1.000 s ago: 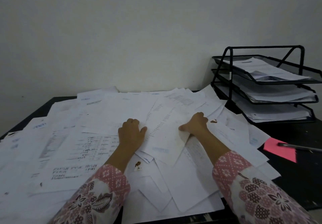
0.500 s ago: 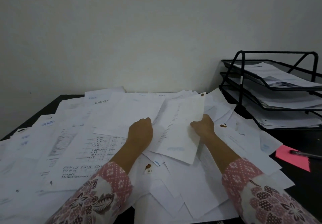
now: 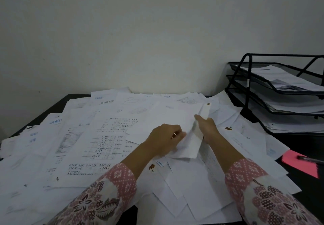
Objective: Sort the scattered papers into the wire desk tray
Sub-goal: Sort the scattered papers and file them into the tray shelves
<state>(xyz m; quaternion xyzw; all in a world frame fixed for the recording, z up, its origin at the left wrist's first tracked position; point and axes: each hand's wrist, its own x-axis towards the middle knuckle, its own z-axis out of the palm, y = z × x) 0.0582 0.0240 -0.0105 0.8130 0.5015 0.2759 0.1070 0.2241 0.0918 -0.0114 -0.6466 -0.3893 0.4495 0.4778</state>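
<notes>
Scattered white papers [image 3: 98, 142] cover most of the black desk. A single white sheet [image 3: 192, 137] is lifted off the pile at the centre and bent nearly edge-on to me. My right hand [image 3: 206, 128] grips its right edge. My left hand [image 3: 164, 140] pinches its lower left part. The black three-tier wire desk tray [image 3: 249, 84] stands at the far right against the wall, each tier holding stacked papers.
A pink note [image 3: 298, 163] with a black pen [image 3: 310, 159] on it lies on the desk at the right edge. Bare black desk [image 3: 57, 107] shows at the back left corner. A plain wall rises right behind the desk.
The sheet lay flat under both hands; it has been lifted and turned, now folded nearly edge-on between them. My view has shifted left, pushing the tray toward the right edge.
</notes>
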